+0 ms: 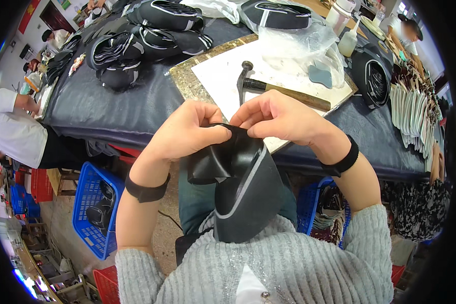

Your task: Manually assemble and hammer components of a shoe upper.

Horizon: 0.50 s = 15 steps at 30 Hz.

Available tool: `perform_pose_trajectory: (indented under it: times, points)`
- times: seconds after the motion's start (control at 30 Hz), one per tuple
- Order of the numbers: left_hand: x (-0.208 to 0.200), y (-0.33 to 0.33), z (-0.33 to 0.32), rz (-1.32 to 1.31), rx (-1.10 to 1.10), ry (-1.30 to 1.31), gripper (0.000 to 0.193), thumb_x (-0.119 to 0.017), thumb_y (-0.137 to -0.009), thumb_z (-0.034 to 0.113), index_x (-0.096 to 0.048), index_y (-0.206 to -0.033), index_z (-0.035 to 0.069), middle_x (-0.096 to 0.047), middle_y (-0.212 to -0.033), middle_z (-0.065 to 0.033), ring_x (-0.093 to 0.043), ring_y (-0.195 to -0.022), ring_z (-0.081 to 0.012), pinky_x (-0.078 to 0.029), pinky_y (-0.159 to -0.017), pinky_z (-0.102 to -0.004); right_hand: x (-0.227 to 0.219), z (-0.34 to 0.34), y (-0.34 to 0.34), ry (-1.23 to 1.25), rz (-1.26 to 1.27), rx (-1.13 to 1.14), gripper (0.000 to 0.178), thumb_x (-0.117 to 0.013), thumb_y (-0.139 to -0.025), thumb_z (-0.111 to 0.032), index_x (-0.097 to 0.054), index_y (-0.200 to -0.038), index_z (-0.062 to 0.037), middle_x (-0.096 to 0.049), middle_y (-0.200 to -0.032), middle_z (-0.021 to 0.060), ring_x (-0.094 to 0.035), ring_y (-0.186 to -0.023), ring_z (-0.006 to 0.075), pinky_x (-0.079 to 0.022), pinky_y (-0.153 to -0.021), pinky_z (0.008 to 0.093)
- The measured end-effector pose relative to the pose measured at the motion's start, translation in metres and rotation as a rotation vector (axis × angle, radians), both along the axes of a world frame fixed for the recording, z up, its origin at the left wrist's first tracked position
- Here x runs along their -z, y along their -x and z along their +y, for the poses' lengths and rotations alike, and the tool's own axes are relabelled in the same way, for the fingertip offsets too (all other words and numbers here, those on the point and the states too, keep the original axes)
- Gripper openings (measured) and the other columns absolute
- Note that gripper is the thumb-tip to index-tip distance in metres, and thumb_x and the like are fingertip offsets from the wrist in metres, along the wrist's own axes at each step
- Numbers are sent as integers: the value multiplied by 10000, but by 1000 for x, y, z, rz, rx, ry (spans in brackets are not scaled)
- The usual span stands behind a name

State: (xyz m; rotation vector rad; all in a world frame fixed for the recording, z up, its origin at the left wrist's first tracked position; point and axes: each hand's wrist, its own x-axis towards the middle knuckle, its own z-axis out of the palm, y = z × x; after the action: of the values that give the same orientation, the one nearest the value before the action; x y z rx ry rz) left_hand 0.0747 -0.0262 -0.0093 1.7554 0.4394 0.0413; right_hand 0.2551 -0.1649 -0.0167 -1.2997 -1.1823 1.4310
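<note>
A black leather shoe upper [251, 195] with a grey strip along its edge hangs over my lap in front of my chest. My left hand [192, 129] pinches its top edge between thumb and bent fingers. Close beside it, my right hand [278, 119] pinches the same edge, thumb toward me. Between the hands the leather is folded, and the fingertips behind it are partly hidden. Just beyond my hands a hammer [289, 96] with a wooden handle lies on a white sheet [215, 76], its metal head to the left.
The sheet covers a speckled board [185, 81] on a dark-covered table [86, 111]. Black bundles [114, 53], a plastic bag [301, 50], a squeeze bottle [348, 41] and stacked pieces [415, 111] lie around. Blue baskets [83, 218] flank my legs. A person [15, 126] stands left.
</note>
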Motion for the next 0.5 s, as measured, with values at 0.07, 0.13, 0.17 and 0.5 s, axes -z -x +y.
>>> perform_pose_trajectory:
  times: [0.07,0.13,0.17,0.5]
  points:
    - [3,2,3,0,23,122,238,-681,-776,62,-509,-612,67,-485,-595,77,-404,-558,-4,-302,-481,-199,2,-1,0,9,25,-4,371,-576,-780,70,-622,-1148,77,-695,-980,113,-648,-893,117,-505,-804,233]
    - [4,4,4,-25,49,206,247,-694,-806,62,-515,-638,82,-496,-616,82,-403,-567,4,-292,-488,-187,3,0,1,18,51,-4,373,-580,-780,76,-621,-1150,75,-696,-987,117,-647,-896,114,-505,-804,232]
    - [5,4,5,-26,52,205,247,-694,-806,62,-515,-638,82,-496,-616,82,-403,-567,4,-292,-488,-187,3,1,0,13,50,-7,370,-585,-782,75,-621,-1150,75,-696,-984,111,-645,-897,112,-503,-801,228]
    - [16,21,-11,7,175,8,483,-741,-805,222,-559,-1183,-20,-628,-978,-57,-571,-876,-114,-477,-789,-289,5,-22,-13,-546,-921,300,131,-594,-742,-123,-617,-808,-12,-616,-733,171,-611,-687,384,-482,-609,436]
